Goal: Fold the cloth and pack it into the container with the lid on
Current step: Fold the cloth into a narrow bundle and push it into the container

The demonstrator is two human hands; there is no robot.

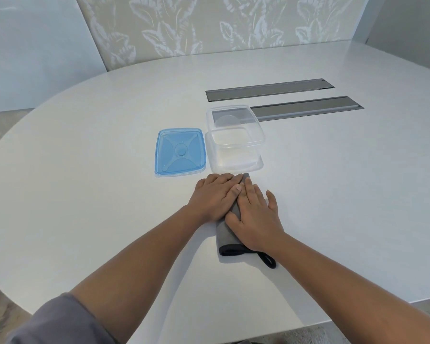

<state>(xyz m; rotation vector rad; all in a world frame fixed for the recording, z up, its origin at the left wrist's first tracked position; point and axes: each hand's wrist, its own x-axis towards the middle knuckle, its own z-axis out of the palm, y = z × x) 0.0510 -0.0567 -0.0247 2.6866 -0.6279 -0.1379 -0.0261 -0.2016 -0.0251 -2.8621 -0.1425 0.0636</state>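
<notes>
I see both hands, left hand (pixel 212 194) and right hand (pixel 255 214), fingers flat and spread, pressing the folded grey cloth (pixel 225 235) onto the white surface (pixel 85 170) at centre frame. Just above, the clear container (pixel 235 140) stands open, its blue lid (pixel 180 151) lying left of it.

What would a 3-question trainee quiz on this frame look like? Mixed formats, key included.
1. True or false: the blue lid is snapped onto the clear plastic container.
2. Multiple choice: the grey cloth lies (a) inside the container, (b) flat on the white table under both hands, (c) draped over the lid.
3. Fill in: the lid lies to the ____ of the container, as the camera sees it.

Key
1. False: the lid lies on the table beside the open container.
2. b: the left hand and right hand press down on the folded cloth.
3. Left.
</notes>
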